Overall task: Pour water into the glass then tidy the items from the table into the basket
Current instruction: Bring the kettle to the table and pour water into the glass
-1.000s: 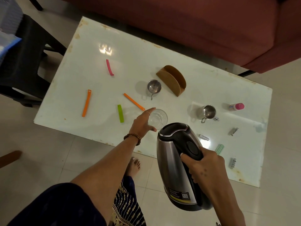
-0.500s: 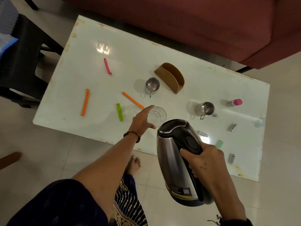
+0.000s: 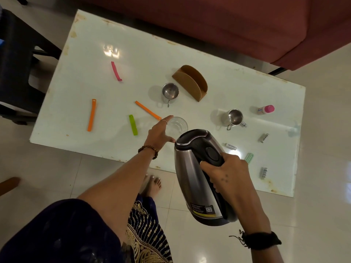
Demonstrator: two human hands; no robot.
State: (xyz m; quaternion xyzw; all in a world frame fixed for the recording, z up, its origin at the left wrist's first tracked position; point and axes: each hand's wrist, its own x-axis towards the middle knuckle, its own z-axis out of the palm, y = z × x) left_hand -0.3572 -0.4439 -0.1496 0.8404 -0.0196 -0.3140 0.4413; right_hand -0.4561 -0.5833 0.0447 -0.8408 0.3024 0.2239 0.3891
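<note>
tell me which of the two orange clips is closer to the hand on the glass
The orange clip lying diagonally near the table's middle; its lower end nearly reaches the left hand at the glass. The other orange clip lies far to the left.

Left hand (image 3: 159, 132) cups glass (image 3: 176, 127); right hand (image 3: 226, 173) grips tilted kettle (image 3: 191, 173) above table (image 3: 95, 54).

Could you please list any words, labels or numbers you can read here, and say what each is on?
None can be read.
Kettle: label with QR code, print too small.
White tube: lettering blurred.
Batteries: markings too small.
Pink-capped bottle: label blurred.
</note>
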